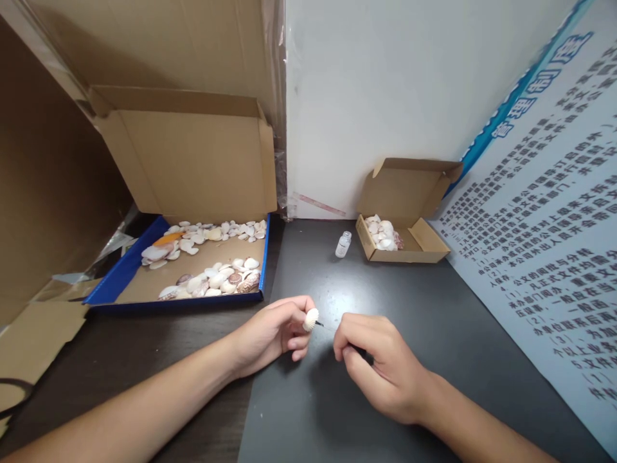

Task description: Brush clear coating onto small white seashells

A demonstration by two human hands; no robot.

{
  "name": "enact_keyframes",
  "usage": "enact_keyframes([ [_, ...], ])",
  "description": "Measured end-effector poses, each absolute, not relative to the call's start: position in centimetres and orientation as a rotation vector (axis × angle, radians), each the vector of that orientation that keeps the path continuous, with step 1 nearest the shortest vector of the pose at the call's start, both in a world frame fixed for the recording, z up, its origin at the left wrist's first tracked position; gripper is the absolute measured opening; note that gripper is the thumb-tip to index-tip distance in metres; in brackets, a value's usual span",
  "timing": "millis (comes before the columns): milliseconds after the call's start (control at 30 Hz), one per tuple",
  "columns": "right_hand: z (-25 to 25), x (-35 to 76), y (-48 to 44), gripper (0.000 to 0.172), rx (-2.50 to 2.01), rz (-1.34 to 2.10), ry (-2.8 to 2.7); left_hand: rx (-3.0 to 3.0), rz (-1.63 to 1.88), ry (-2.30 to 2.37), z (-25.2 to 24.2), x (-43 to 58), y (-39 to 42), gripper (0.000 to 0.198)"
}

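A small white ribbed seashell [311, 319] is pinched between the thumb and fingers of my left hand [284, 331]. My right hand [378, 360] is closed around a small brush [326, 327] with a thin, pale stem and a dark tip. That tip meets the shell's right edge; whether it presses on it I cannot tell. Most of the brush's handle is hidden in my fingers. Beyond my hands, a small clear bottle [343, 245] with a white label stands upright, no cap showing on it.
At the left, an open blue-edged cardboard box [180, 258] holds many shells in groups and an orange piece [168, 238]. A smaller open cardboard box [407, 256] with white shells stands at the back right. A printed sheet [540, 212] borders the dark mat [289, 411] on the right.
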State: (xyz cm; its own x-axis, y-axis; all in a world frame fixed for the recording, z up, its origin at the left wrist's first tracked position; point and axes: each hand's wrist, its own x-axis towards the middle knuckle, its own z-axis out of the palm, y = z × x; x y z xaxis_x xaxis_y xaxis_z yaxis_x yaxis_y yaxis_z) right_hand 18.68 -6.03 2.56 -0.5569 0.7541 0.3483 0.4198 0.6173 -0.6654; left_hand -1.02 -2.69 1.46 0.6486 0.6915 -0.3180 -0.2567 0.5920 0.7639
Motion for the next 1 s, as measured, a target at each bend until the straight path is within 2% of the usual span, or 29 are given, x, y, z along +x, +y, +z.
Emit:
enact_keyframes([
  [333, 2.33, 18.58, -5.7, 0.018, -1.1, 0.673, -2.187, 0.739, 0.61, 0.635, 1.43, -0.98, -2.76, 0.009],
  [600, 2.63, 18.67, -5.98, 0.019, -0.838, 0.672, -2.209, 0.733, 0.609, 0.643, 1.46, -1.03, -2.73, 0.007],
  [833, 2.31, 18.44, -5.83, 0.018, -1.147, 0.686, -2.221, 0.735, 0.604, 0.614, 1.25, -1.21, -2.63, 0.009],
  [1000, 2.43, 18.56, -5.92, 0.017, -1.026, 0.711, -2.216, 0.73, 0.597, 0.618, 1.13, -1.28, -2.61, 0.008],
])
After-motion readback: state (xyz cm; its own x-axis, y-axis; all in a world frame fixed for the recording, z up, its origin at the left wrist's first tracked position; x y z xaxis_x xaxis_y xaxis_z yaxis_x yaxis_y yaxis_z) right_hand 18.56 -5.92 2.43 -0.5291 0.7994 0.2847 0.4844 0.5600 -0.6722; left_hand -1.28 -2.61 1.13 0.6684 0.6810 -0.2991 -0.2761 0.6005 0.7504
